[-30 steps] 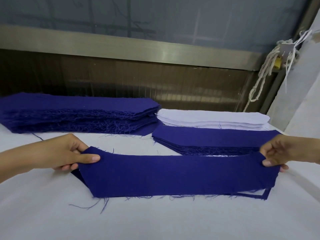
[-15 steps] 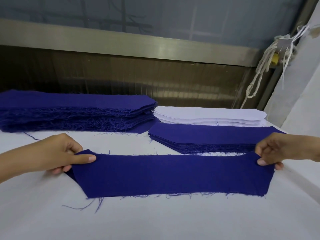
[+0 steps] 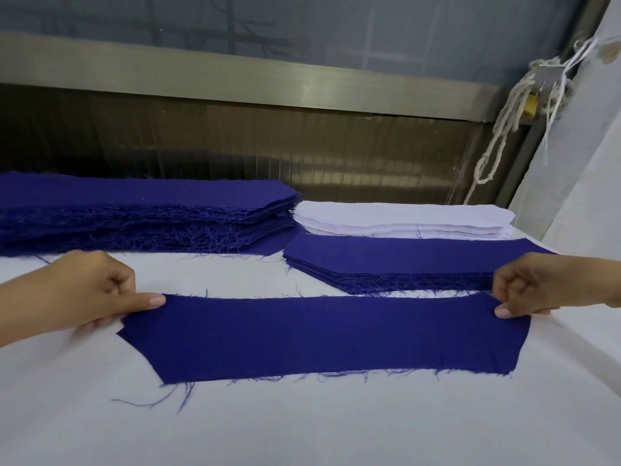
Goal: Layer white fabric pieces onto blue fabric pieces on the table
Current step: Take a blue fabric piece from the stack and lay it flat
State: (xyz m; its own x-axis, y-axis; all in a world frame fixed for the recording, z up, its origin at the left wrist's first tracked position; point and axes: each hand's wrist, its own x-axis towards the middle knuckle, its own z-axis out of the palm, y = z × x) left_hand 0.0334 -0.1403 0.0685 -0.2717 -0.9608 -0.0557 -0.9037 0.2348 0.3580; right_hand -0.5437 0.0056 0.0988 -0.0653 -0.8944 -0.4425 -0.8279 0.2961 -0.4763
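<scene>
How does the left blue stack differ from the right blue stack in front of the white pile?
The left blue stack is much taller than the right blue stack. The left one's front shows a thick band of frayed threads; the right one's band is thin. The right one lies just in front of the white pile; the left one sits beside it. Both are dark blue, frayed strips.

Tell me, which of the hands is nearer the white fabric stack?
Right. The right hand pinches the blue piece at its right end, just in front of the white stack; the left hand pinches its left end, farther off.
</scene>
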